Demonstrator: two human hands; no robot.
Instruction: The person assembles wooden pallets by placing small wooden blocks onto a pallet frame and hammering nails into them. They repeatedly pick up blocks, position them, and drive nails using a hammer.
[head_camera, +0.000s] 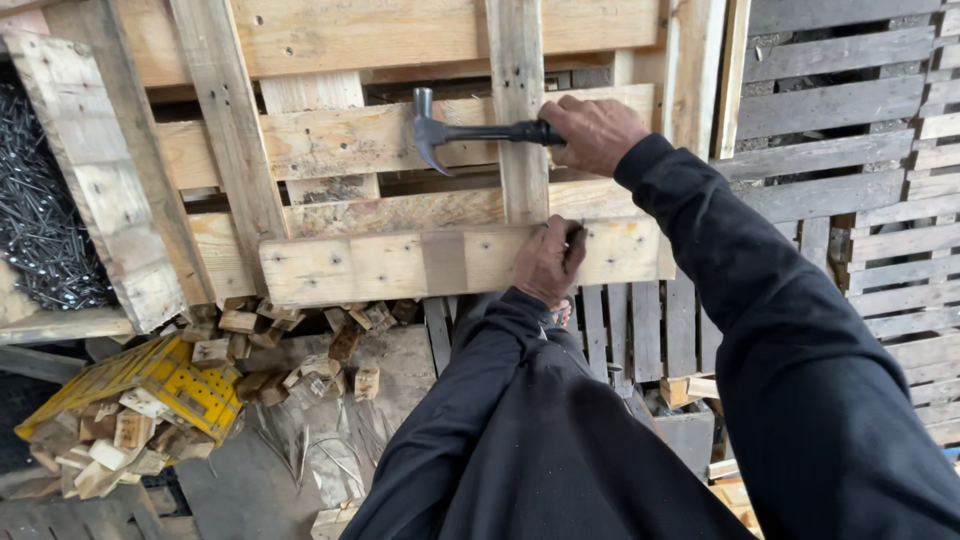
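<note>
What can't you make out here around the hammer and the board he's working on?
Head view, hidden or unclear:
- Whatever the left hand pinches against the board: its fingers cover it, too small to tell.
- The hammer handle's end: inside the right hand grip.
- The board's right end: behind the right sleeve.
- The nail pile at left: cut off by the frame edge and a slanted plank.

Both arms wear long, loose black sleeves of matte fabric, creased at the elbows, ending at bare wrists.
</note>
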